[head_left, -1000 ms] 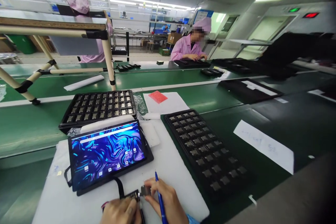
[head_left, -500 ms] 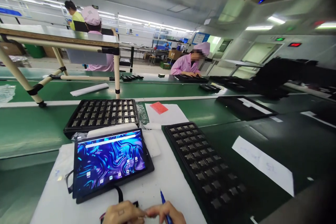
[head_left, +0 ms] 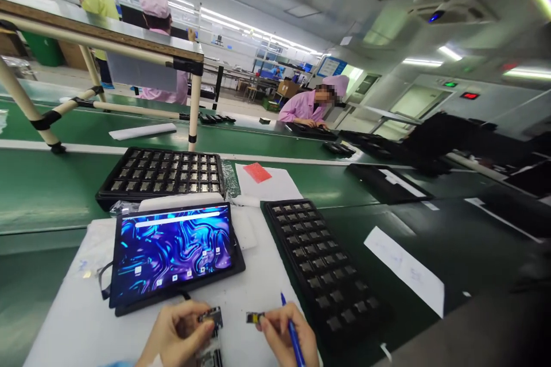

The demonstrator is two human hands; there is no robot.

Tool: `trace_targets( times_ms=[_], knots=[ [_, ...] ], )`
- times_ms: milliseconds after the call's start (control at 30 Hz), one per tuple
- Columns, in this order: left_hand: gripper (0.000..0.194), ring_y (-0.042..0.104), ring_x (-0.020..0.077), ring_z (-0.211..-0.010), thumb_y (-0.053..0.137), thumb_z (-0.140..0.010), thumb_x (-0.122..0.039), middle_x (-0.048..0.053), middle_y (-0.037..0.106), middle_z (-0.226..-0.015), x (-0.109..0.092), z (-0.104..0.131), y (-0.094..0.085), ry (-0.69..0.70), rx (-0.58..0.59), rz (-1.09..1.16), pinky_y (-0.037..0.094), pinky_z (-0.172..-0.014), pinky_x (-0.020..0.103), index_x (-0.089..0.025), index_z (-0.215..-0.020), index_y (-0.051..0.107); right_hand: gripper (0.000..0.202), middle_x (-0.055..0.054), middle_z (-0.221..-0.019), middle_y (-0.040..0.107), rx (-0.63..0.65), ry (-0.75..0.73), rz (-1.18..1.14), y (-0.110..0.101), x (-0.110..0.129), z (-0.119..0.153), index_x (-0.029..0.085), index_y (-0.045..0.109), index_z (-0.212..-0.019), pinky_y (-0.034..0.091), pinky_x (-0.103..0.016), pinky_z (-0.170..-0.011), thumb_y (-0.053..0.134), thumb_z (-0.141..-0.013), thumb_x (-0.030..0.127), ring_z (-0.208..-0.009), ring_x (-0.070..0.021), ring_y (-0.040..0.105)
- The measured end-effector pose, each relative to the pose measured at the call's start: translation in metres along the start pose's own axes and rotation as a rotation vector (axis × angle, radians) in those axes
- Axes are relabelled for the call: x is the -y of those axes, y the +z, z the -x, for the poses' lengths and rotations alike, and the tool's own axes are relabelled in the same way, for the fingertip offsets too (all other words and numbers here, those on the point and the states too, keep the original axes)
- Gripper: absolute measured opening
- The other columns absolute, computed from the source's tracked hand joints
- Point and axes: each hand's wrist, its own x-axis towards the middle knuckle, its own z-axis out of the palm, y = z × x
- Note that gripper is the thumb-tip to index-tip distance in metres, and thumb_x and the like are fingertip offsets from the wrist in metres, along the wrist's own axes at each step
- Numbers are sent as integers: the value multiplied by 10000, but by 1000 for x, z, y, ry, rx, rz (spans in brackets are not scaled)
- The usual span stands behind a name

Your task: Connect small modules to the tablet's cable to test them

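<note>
fingers (head_left: 263,321) pinching small chip (head_left: 255,317), pen (head_left: 293,332) tucked in right hand (head_left: 286,335)

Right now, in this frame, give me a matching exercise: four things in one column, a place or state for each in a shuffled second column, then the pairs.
Things:
1. tablet
2. blue pen
3. red pad
4. small module

Places or states:
A. pinched at the right hand's fingertips
B. lying on white paper beyond the trays
C. screen lit, propped on the white mat
D. tucked between right-hand fingers, tip up

Pairs: 1-C, 2-D, 3-B, 4-A
</note>
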Motion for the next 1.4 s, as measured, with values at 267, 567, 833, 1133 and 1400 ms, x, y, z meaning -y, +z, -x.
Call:
trace_targets(
  times_ms=[267, 567, 833, 1133, 1400],
  knots=[
    [300, 565, 167, -598, 427, -896, -332, 45, 606, -712, -5, 10, -1, 320, 171, -290, 388, -533, 250, -226, -905, 708, 450, 44, -544, 610, 125, 91, -146, 25, -2, 11, 235, 370, -618, 488, -244, -576, 761, -656, 452, -540, -150, 637],
    [229, 496, 152, -533, 491, -824, -269, 9, 584, -603, -21, 13, 1, 305, 116, -379, 323, -495, 252, -210, -747, 698, 396, 28, -567, 616, 139, -19, -3, 33, -13, 24, 239, 374, -622, 467, -248, -541, 690, -728, 452, -536, -149, 598],
    [315, 483, 155, -520, 501, -769, -337, 41, 555, -570, -15, 8, 1, 129, 121, -192, 318, -479, 249, -135, -617, 690, 374, 38, -584, 627, 98, -102, 23, 41, -14, 33, 243, 378, -623, 458, -234, -564, 669, -757, 437, -539, -131, 570],
    [335, 475, 156, -524, 484, -765, -341, 56, 554, -580, -20, 7, 1, 154, 108, -232, 314, -484, 244, -121, -623, 693, 339, 31, -577, 632, 107, -73, 23, 39, -19, 31, 245, 402, -622, 473, -221, -534, 680, -745, 397, -533, -135, 593],
    [267, 495, 152, -510, 490, -760, -270, 38, 547, -562, -17, 12, 1, 204, 107, -358, 305, -474, 232, -164, -656, 711, 335, -32, -680, 698, 60, -97, 75, 54, -16, 36, 245, 400, -631, 530, -277, -622, 694, -728, 374, -632, -180, 655]
  ],
)
